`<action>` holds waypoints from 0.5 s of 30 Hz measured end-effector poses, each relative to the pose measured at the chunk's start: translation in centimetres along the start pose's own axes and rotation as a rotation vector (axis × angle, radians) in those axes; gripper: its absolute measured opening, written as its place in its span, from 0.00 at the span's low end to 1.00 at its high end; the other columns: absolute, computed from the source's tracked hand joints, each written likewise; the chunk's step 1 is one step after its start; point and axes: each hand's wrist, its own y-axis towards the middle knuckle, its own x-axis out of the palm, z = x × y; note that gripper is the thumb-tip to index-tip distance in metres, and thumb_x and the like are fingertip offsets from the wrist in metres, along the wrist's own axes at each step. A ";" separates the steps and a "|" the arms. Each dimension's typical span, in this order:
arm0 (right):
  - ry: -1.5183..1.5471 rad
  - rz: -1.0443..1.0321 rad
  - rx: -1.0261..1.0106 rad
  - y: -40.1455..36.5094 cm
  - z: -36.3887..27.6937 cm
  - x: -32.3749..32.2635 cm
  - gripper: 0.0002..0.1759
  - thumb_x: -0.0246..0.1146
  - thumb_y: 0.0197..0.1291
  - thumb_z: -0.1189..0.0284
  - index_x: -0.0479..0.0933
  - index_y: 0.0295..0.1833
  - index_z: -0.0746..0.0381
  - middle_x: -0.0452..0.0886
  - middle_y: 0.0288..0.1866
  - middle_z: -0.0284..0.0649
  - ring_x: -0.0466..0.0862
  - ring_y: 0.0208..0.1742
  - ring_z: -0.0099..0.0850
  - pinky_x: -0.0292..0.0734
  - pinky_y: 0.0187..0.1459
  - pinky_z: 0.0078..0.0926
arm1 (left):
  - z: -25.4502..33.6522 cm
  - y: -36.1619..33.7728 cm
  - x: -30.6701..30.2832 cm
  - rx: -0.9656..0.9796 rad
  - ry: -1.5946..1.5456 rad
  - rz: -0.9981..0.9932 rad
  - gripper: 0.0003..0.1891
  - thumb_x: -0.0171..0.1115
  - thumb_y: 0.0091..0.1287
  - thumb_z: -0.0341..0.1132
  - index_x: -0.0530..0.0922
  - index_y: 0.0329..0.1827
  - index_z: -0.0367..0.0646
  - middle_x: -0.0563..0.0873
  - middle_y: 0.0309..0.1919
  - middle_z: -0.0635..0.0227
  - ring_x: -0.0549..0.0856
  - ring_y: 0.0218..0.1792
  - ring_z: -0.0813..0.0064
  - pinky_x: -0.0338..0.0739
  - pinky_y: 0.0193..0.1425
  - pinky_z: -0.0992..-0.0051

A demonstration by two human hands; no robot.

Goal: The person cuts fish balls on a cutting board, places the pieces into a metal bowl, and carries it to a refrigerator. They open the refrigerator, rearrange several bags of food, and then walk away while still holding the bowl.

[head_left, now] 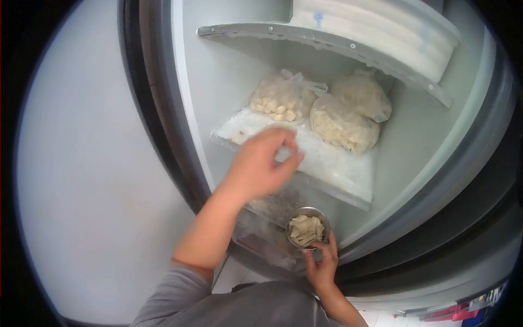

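Metal bowl (pixel 308 210) of pale pieces (pixel 306 231) is held by the right hand (pixel 322 267), at five o'clock from the left hand (pixel 267 163), which is curled narrow; any pinched item cannot be confirmed.

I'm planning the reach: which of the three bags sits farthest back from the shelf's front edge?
The rear right bag. The front right bag lies before it, and the left bag stands nearer the edge.
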 end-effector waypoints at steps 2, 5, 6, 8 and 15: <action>0.057 0.077 0.082 0.8 0.9 1.1 0.16 0.76 0.63 0.72 0.81 0.53 0.62 0.66 0.80 0.69 0.70 0.80 0.63 0.67 0.76 0.47 | -1.0 5.9 0.1 0.016 0.225 -0.079 0.13 0.71 0.67 0.39 0.84 0.47 0.39 0.89 0.53 0.53 0.88 0.54 0.50 0.82 0.59 0.59; -0.101 0.052 0.168 -0.3 2.2 2.2 0.23 0.73 0.66 0.72 0.78 0.65 0.61 0.62 0.81 0.70 0.68 0.80 0.67 0.67 0.77 0.48 | -1.4 13.6 3.3 0.010 0.305 -0.218 0.23 0.71 0.66 0.44 0.86 0.60 0.39 0.88 0.57 0.49 0.86 0.61 0.48 0.80 0.66 0.58; -0.111 0.063 0.178 -1.9 0.8 2.8 0.23 0.73 0.66 0.72 0.78 0.65 0.61 0.62 0.81 0.70 0.68 0.80 0.67 0.67 0.77 0.48 | -0.4 13.9 3.7 -0.012 0.308 -0.266 0.28 0.73 0.64 0.47 0.84 0.63 0.39 0.88 0.59 0.49 0.85 0.62 0.49 0.79 0.68 0.58; -0.074 0.006 0.243 -1.3 -0.5 2.3 0.35 0.72 0.66 0.70 0.70 0.77 0.61 0.58 0.83 0.70 0.65 0.81 0.67 0.65 0.78 0.50 | -0.5 17.6 9.1 -0.030 0.291 -0.329 0.33 0.75 0.63 0.50 0.83 0.67 0.39 0.88 0.60 0.48 0.85 0.64 0.50 0.79 0.70 0.58; -0.135 -0.138 0.121 -3.7 -1.2 -1.7 0.47 0.77 0.60 0.72 0.62 0.82 0.65 0.55 0.85 0.67 0.63 0.83 0.64 0.66 0.79 0.48 | 0.0 22.7 14.8 0.249 0.419 -0.369 0.47 0.83 0.50 0.57 0.78 0.73 0.42 0.83 0.68 0.49 0.82 0.68 0.55 0.79 0.72 0.59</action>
